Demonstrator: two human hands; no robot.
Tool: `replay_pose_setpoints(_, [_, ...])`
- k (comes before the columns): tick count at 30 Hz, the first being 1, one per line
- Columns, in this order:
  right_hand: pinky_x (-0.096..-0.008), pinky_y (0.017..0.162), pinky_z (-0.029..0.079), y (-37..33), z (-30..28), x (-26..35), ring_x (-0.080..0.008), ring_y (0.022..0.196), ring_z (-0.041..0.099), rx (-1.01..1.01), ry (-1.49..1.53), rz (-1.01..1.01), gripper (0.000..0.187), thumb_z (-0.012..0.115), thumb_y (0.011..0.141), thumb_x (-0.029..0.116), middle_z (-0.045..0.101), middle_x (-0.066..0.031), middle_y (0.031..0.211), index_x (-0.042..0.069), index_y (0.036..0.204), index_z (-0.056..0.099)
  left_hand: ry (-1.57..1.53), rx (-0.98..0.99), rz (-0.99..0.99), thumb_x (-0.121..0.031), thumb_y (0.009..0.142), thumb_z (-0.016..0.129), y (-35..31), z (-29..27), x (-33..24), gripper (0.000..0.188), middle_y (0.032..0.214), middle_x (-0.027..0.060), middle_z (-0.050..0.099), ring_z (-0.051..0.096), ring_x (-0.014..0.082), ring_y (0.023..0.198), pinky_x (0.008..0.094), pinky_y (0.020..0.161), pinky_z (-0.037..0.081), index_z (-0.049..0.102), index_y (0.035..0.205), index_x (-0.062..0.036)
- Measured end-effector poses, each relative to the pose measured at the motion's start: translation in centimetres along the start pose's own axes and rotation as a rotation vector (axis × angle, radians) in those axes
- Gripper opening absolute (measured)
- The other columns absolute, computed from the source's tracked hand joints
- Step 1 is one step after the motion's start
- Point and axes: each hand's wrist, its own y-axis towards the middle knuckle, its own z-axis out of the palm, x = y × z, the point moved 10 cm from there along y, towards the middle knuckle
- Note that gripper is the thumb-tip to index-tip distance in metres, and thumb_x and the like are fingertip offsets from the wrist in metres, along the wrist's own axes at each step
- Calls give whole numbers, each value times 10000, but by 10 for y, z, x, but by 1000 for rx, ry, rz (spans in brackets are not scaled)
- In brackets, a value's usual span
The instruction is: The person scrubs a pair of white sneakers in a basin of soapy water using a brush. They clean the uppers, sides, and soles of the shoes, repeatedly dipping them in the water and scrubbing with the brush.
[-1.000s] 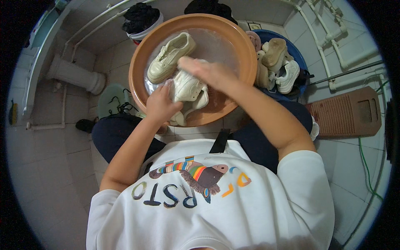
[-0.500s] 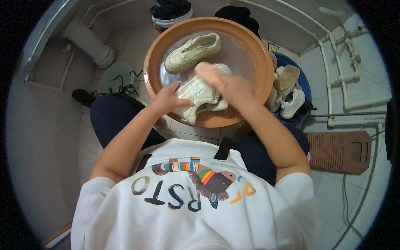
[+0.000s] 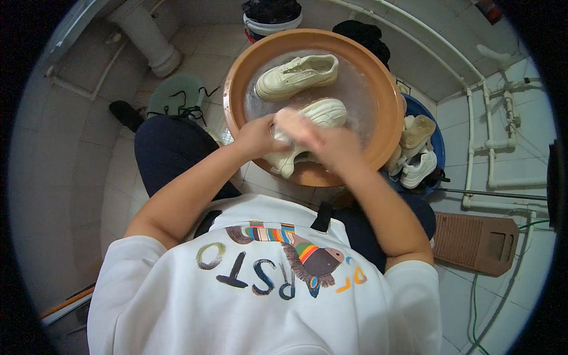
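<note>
So the left hand (image 3: pixel 258 137) had a grip on a white shoe (image 3: pixel 327 112) in the big orange basin (image 3: pixel 390 118), toe pointing away from the person. The right hand (image 3: pixel 334 148) was over that same shoe but super blurry, so I couldn't tell if it was closed on anything. Another off-white shoe (image 3: pixel 296 77) sat just beyond in the cloudy water (image 3: pixel 361 94), and a blue tub (image 3: pixel 438 145) of shoes stood right of the basin.

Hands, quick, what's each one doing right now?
Left hand: holding the nearer shoe in the basin.
Right hand: over that shoe, blurred; can't tell open or closed.
</note>
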Motion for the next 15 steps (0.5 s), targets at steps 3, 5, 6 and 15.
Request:
replay_pose_setpoints(3, [-412,765,474,24,-24,-72,-355,873,614,-169,79,167,471,375,896,505,636,-197,947,198,1206,553,112,3,-12,-392,568,774,0,-3,-7,640,962,163,630,602,294,916,356,809,452,575,1070,-47])
replay_pose_setpoints(5, [-405,751,480,29,-20,-102,-368,875,611,-293,144,164,469,389,898,494,629,-207,963,180,1206,552,178,-2,1,-389,569,771,0,-1,-10,654,968,162,630,604,296,914,355,807,454,568,1087,-43])
replay_pose_setpoints(6, [-405,773,473,21,-20,-75,-357,905,605,-185,42,166,467,389,896,499,626,-195,988,194,1210,551,183,-17,-4,-389,570,769,1,0,-7,663,973,161,630,603,297,916,355,809,454,563,1096,-42])
replay_pose_setpoints(15, [-380,856,432,29,-16,-117,-363,1001,563,-273,334,239,520,473,869,479,583,-222,1084,159,1278,481,208,-8,-6,-375,573,763,3,0,-12,714,1009,165,624,595,289,956,347,836,444,528,1159,-40])
